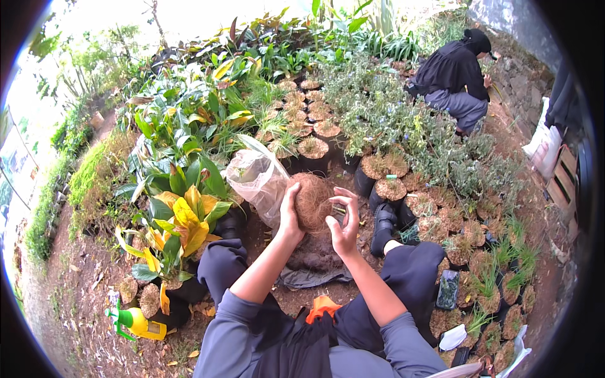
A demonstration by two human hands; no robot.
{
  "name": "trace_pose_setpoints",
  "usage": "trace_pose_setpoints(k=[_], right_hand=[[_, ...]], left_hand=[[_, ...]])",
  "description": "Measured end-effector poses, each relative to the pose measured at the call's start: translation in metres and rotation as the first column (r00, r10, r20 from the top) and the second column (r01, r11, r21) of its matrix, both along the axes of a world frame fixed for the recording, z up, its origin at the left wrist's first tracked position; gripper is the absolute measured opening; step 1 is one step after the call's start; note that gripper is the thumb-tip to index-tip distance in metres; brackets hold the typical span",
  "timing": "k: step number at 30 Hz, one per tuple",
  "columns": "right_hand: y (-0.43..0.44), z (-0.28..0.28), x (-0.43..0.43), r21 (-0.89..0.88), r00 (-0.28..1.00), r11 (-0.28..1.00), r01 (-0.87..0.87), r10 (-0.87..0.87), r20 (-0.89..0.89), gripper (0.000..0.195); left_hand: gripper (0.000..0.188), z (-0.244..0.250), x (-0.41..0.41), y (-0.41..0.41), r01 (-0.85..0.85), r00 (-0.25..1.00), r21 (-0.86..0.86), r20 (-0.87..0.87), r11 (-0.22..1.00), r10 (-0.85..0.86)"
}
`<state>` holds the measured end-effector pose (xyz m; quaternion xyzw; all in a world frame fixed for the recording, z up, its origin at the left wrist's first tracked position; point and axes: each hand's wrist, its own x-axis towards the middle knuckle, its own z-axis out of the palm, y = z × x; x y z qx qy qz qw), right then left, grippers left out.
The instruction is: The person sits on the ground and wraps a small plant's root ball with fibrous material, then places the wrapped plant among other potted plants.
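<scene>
A round ball of brown coconut fibre (pixel 313 202) is held up between my knees. My left hand (pixel 290 212) grips it from the left side, fingers mostly hidden against the fibres. Beside its right edge, my right hand (pixel 346 221) has its fingers curved and apart; whether a fingertip touches the fibre is hard to tell. A crumpled clear plastic bag (pixel 255 182) stands just behind my left hand. Below the ball, dark soil (pixel 315 255) lies on a black plastic sheet (pixel 312 279) on the ground.
Straw-topped black pots (pixel 313 148) stand ahead and to the right. A yellow-leaved potted plant (pixel 186 224) and a yellow spray bottle (pixel 142 323) are at left. A phone (pixel 447 289) lies on pots at right. Another person (pixel 453 80) crouches at the far right.
</scene>
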<state>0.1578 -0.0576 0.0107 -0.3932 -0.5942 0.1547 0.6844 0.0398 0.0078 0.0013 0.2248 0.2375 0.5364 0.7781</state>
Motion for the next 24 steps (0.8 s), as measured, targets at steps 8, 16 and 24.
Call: trace_pose_setpoints(k=[8,16,24], right_hand=[[-0.016,-0.005,0.011,-0.026,0.981,1.0,-0.001,-0.004,-0.195,0.034],[-0.034,-0.02,-0.014,-0.134,0.99,0.989,-0.057,0.039,-0.132,0.037],[-0.066,-0.032,-0.035,-0.141,0.993,0.99,-0.018,0.034,0.113,0.065]], left_hand=[[0.059,-0.022,-0.041,-0.075,-0.135,0.979,-0.175,0.128,0.975,0.159],[0.058,-0.052,-0.063,-0.103,-0.158,0.976,-0.214,0.116,0.964,0.186],[0.059,-0.025,-0.035,-0.1,-0.143,0.987,-0.122,0.056,0.982,0.15]])
